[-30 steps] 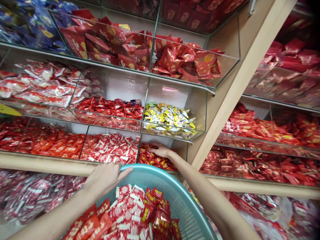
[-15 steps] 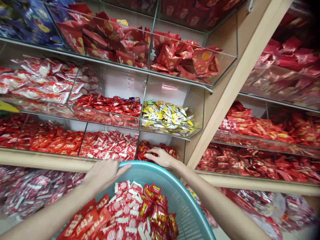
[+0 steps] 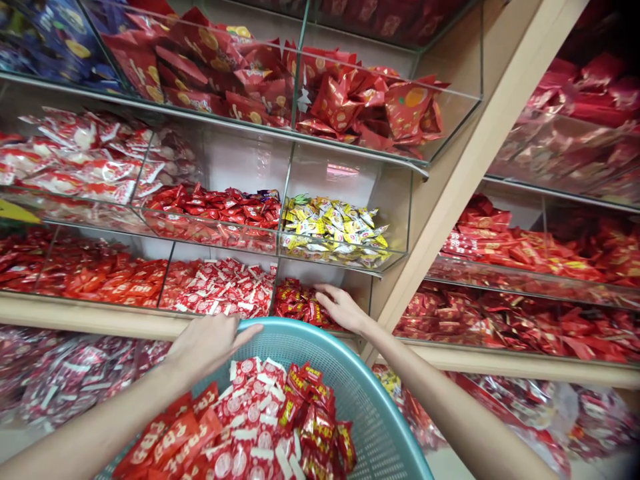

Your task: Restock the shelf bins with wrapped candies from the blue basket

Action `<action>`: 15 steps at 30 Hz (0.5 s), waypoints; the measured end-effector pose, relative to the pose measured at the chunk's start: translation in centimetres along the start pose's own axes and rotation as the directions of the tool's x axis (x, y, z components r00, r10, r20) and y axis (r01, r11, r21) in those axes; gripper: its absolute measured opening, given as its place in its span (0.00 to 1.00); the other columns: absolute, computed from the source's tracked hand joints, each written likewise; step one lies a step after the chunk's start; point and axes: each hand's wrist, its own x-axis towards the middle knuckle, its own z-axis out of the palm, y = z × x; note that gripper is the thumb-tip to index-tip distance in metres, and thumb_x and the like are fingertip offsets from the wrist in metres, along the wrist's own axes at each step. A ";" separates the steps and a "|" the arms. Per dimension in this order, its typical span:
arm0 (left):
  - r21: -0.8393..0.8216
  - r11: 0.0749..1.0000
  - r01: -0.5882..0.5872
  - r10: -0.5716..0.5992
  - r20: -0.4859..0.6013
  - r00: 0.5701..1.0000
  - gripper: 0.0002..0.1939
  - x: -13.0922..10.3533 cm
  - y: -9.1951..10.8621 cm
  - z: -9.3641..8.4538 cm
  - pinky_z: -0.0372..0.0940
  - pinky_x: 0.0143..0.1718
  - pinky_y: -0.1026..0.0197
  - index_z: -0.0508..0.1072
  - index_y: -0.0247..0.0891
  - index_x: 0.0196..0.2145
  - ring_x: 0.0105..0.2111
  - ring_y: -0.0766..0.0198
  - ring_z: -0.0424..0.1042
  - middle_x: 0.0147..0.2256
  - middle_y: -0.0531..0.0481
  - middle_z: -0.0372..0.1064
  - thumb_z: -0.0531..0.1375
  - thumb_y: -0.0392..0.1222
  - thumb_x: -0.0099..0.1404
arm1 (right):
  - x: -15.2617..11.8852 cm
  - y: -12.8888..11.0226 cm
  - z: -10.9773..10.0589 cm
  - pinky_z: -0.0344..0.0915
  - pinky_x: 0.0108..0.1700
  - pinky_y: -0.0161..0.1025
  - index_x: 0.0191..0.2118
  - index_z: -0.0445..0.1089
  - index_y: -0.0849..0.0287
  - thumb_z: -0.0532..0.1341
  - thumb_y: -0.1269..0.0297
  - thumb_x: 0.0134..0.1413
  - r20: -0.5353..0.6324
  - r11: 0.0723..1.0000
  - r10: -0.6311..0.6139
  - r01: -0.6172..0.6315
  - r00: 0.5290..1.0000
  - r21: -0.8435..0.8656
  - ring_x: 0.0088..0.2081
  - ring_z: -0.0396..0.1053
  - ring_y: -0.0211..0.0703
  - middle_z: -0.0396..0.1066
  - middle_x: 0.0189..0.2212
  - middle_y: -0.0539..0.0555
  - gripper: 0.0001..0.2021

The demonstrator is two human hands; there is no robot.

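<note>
My left hand (image 3: pixel 207 343) is closed over the far rim of a teal plastic basket (image 3: pixel 387 400), its thumb lying along the edge. Inside the basket are orange-red packets (image 3: pixel 173 433), red-and-white wrapped candies (image 3: pixel 255 407) and dark red candies with yellow lettering (image 3: pixel 319 427). Beyond the rim, my right hand (image 3: pixel 344 310) reaches into the bottom-row bin at its right side. Its fingers are stretched out over red wrapped candies (image 3: pixel 295 300), with nothing visible in them. Whether the fingertips touch the candies I cannot tell.
Clear shelf dividers separate the bins. Yellow-and-white candies (image 3: pixel 335 223) sit above my right hand, red-and-white candies (image 3: pixel 227 287) to its left. A slanting wooden upright (image 3: pixel 450 200) stands at the right. Bagged candies (image 3: pixel 75 380) lie below the shelf.
My right hand has moved to the right within the bin, uncovering more of the red candies. My left hand keeps its hold on the basket rim.
</note>
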 end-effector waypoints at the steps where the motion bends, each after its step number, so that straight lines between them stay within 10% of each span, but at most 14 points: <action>1: 0.002 1.000 -0.002 0.002 -0.004 1.000 0.37 0.0 0.0 0.0 0.64 0.31 0.48 0.73 0.33 0.30 0.29 0.44 0.74 0.25 0.35 0.73 0.35 0.64 0.63 | -0.2 0.2 0.0 0.58 0.53 0.43 0.48 0.69 0.60 0.52 0.57 0.60 -0.002 0.998 -0.031 0.031 1.000 -0.054 0.48 0.66 0.46 0.70 0.47 0.58 0.17; 15: 0.028 1.000 -0.009 0.009 -0.012 1.000 0.37 0.0 -0.1 0.2 0.64 0.30 0.50 0.71 0.35 0.29 0.29 0.46 0.74 0.24 0.38 0.73 0.34 0.64 0.63 | -1.8 0.3 1.0 0.55 0.43 0.42 0.36 0.66 0.57 0.66 0.62 0.45 -0.036 0.971 0.019 -0.027 0.999 -0.236 0.40 0.62 0.46 0.68 0.37 0.52 0.12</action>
